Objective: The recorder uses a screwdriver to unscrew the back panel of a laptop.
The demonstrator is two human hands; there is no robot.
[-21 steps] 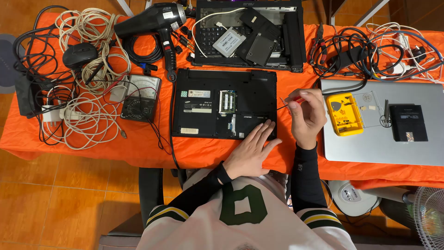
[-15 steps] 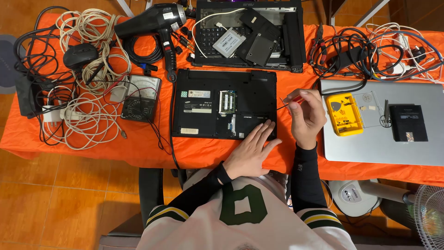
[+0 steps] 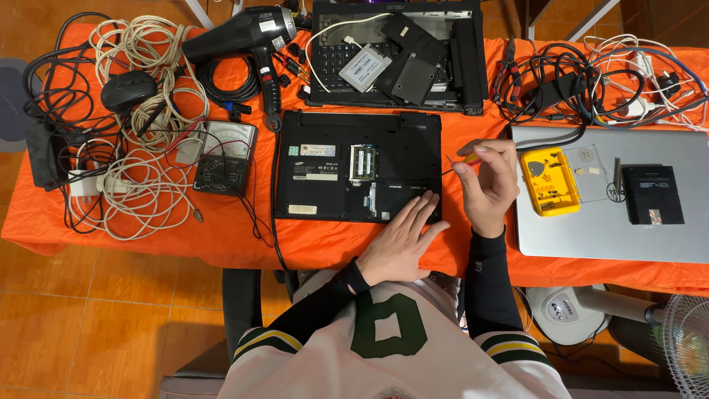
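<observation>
Left hand (image 3: 402, 244) flat on the upturned black laptop (image 3: 357, 166) — right hand (image 3: 487, 181) pinching a small screwdriver (image 3: 459, 162) beside it

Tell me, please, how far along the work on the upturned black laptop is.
Done: a memory bay in the laptop underside lies open. In hand: the right hand holds a small screwdriver by its right edge; the left hand steadies the near corner. Left: the main bottom panel remains on.

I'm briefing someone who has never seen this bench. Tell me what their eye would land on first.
First the bright orange tablecloth, and at its middle the black laptop lying underside up with its memory bay uncovered. The left hand lies flat on its near right corner, while the right hand holds a small screwdriver at its right edge. Next come the tangled pale cables at left and the yellow case on the silver laptop at right.
</observation>
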